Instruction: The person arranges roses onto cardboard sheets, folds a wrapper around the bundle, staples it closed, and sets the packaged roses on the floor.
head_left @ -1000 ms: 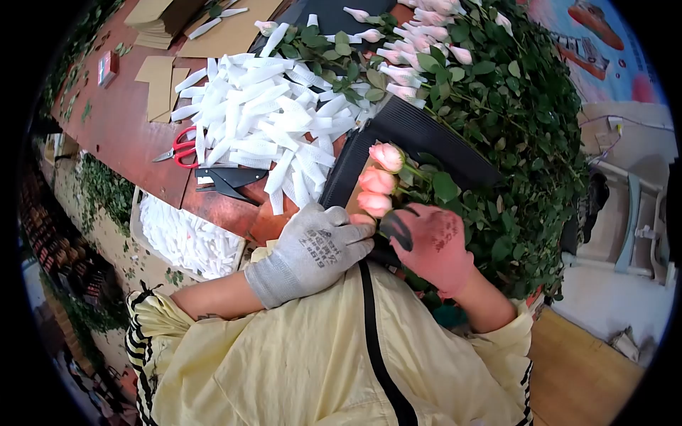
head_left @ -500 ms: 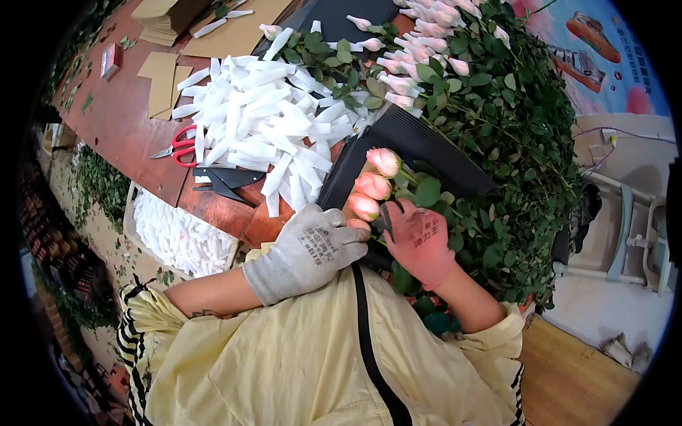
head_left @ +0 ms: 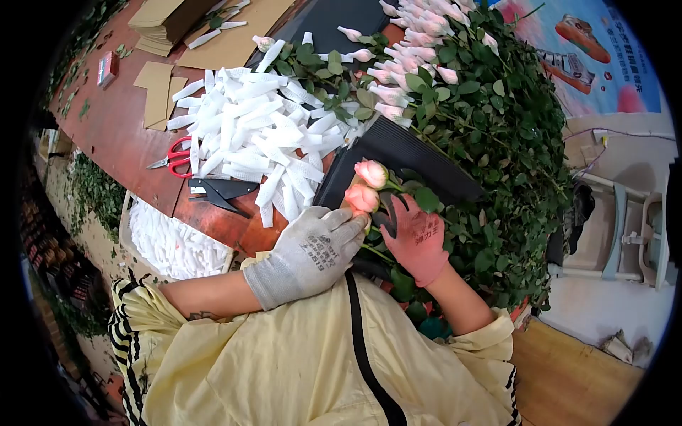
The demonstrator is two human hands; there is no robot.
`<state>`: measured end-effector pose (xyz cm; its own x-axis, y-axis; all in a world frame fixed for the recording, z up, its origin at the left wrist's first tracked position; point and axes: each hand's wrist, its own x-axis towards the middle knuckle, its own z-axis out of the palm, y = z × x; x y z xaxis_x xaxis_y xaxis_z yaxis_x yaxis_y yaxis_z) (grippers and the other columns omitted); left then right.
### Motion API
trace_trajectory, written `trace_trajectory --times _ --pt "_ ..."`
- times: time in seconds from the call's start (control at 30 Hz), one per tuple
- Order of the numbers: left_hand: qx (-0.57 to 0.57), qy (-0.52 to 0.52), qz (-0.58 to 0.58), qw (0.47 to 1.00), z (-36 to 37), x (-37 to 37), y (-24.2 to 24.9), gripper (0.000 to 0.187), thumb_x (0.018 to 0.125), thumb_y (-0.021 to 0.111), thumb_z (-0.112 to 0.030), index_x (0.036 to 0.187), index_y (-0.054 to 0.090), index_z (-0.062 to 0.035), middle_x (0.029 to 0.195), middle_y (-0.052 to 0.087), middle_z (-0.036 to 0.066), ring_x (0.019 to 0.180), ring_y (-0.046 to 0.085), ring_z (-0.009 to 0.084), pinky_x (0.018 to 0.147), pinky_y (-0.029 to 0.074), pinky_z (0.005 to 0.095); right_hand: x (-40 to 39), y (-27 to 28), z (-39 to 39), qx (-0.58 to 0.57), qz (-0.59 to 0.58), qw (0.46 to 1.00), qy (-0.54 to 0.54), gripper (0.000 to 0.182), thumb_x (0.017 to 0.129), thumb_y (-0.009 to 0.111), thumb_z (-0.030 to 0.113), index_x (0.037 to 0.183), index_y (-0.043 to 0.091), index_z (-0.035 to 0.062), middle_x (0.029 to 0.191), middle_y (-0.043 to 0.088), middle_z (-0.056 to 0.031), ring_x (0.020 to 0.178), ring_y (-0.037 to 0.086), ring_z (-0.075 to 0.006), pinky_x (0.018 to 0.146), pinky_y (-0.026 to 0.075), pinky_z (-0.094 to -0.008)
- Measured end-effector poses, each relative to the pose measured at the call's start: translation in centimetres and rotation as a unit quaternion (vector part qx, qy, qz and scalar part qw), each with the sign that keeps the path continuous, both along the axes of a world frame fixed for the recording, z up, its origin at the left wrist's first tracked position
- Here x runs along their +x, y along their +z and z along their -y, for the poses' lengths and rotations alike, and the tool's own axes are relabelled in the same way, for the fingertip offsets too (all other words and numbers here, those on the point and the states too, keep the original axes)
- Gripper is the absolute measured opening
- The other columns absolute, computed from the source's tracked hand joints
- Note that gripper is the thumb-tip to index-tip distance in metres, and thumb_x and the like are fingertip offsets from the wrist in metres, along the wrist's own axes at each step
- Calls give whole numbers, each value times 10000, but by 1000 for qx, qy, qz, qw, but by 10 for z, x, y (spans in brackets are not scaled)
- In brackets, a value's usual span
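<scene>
My left hand [head_left: 312, 250], in a grey knitted glove, reaches in from the left with its fingers closed around a pink rose [head_left: 366, 219] that is mostly hidden beneath them. Two more pink roses, an upper rose [head_left: 371, 174] and a lower rose [head_left: 361, 198], lie just beyond my fingertips on a black ridged board [head_left: 401, 145]. My right hand [head_left: 417, 231], in a red glove with dark fingertips, is curled beside the blooms, over stems and leaves. What its fingers grip is hidden. A green stem [head_left: 378, 253] runs between both hands.
White mesh sleeves [head_left: 256, 131] are heaped left of the board, near red scissors [head_left: 177, 157] and a black stapler [head_left: 222, 192]. More sleeves fill a tray [head_left: 229, 259]. Sleeved roses [head_left: 426, 50] and dense foliage [head_left: 504, 156] lie at right. Cardboard [head_left: 158, 92] lies farther left.
My left fingers have shifted up onto the nearest rose, now covering most of it. Only two roses show fully, where three showed before. My right hand has barely moved; the whole view shifted slightly.
</scene>
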<state>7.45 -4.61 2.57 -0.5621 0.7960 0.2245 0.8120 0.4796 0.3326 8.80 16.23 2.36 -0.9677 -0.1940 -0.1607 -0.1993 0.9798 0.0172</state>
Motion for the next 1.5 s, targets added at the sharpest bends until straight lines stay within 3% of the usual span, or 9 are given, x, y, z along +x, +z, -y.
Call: trace_trajectory --times 0.47,0.7,0.77,0.9,0.97,1.03,1.17,1.23,1.5 --pt "-60 6 50 997 2 1 1 467 722 650 -331 1129 578 -114 1256 510 24 1133 471 179 930 393 352 2 -11 -3 -2 -18 999 27 471 769 613 309 1203 513 157 1184 544 -68 895 593 -190 738 392 -366" --pt "18 -15 109 994 -13 -16 14 639 720 654 -401 1193 505 1 1291 443 172 1209 414 311 983 353 421 -2 4 -3 45 -61 994 84 441 758 617 283 1165 529 138 1164 550 -90 835 614 -231 744 427 -370" --pt "-6 4 97 995 -14 -13 5 668 736 632 -428 1210 487 20 1305 428 193 1236 390 328 1016 325 428 -13 29 -4 -41 59 997 8 421 751 625 270 1133 547 111 1127 567 -106 830 616 -252 729 461 -357" --pt "-21 -2 104 994 -15 -13 6 681 747 615 -441 1221 476 26 1320 413 203 1255 371 340 1042 302 427 -20 5 -15 -29 -155 987 -13 432 756 623 276 1146 547 107 1093 584 -108 840 617 -263 714 479 -346" --pt "-18 -7 109 994 -15 -14 3 678 745 619 -432 1222 472 26 1330 401 204 1262 364 343 1059 286 422 -24 3 -14 -36 -79 996 -5 443 772 603 296 1174 534 123 1105 583 -103 860 609 -251 719 473 -347" --pt "-22 -10 110 994 -15 -15 3 679 743 622 -430 1221 470 27 1333 396 205 1259 366 345 1060 286 421 -20 -7 -9 71 -108 988 78 446 790 578 318 1190 524 128 1076 588 -78 883 591 -236 744 454 -350" --pt "-12 -10 108 994 -16 -15 4 640 763 600 -420 1194 479 37 1304 416 199 1246 375 328 1062 272 415 -30 1 -25 -65 -24 998 6 409 802 537 294 1184 535 147 925 602 -33 887 577 -229 773 424 -369" --pt "-11 -15 109 994 -17 -15 4 640 761 604 -419 1192 480 37 1301 418 198 1241 376 333 1056 278 418 -25 -16 -23 23 -133 984 116 373 768 539 242 1113 548 100 814 609 -50 796 591 -228 695 450 -347" --pt "-36 -68 94 993 -29 -36 29 783 726 621 -485 1254 416 56 1343 359 261 1246 356 387 1044 263 464 -27 -16 -17 37 -86 986 140 271 817 436 123 1040 540 9 761 591 -71 696 607 -203 581 462 -307"
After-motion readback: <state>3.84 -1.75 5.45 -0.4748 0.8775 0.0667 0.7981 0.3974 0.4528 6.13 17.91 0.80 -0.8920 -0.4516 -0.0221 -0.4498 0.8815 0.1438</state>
